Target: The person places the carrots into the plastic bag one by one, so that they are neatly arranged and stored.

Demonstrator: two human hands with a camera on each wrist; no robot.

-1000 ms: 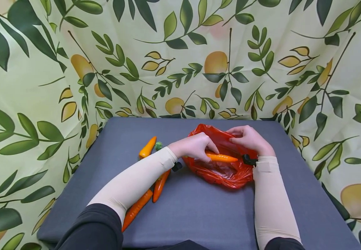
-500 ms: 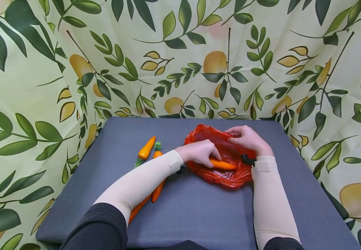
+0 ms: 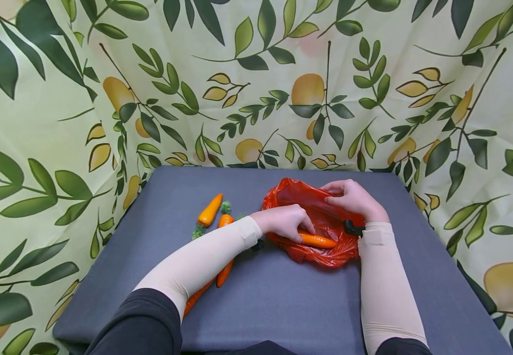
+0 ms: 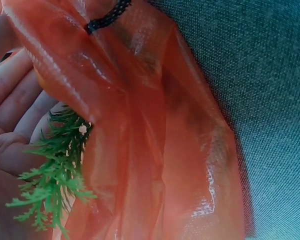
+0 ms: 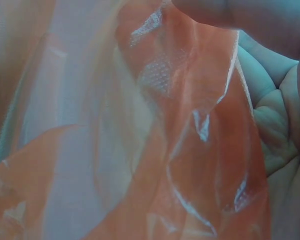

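My left hand (image 3: 287,222) reaches into the mouth of a crinkled red plastic bag (image 3: 294,190) and grips an orange carrot (image 3: 320,240). The carrot lies nearly level, its tip pointing right. In the left wrist view, the carrot's green leafy top (image 4: 60,165) hangs beside my palm, and red film hides most of its body. At the bag's far right rim, my right hand (image 3: 356,199) pinches the plastic between thumb and fingers and holds the mouth wide. The right wrist view shows the bag's edge (image 5: 230,70) running between thumb and palm.
Left of the bag lies a short orange carrot (image 3: 210,209). Close by, another carrot (image 3: 225,220) with a green top is partly behind my left forearm. Carrot ends (image 3: 225,272) show below that sleeve. A grey table (image 3: 292,305) meets patterned cloth walls (image 3: 265,113).
My left hand has lowered the carrot and moved it slightly right, deeper into the bag. More carrots show behind the left forearm. The right hand stays on the rim.
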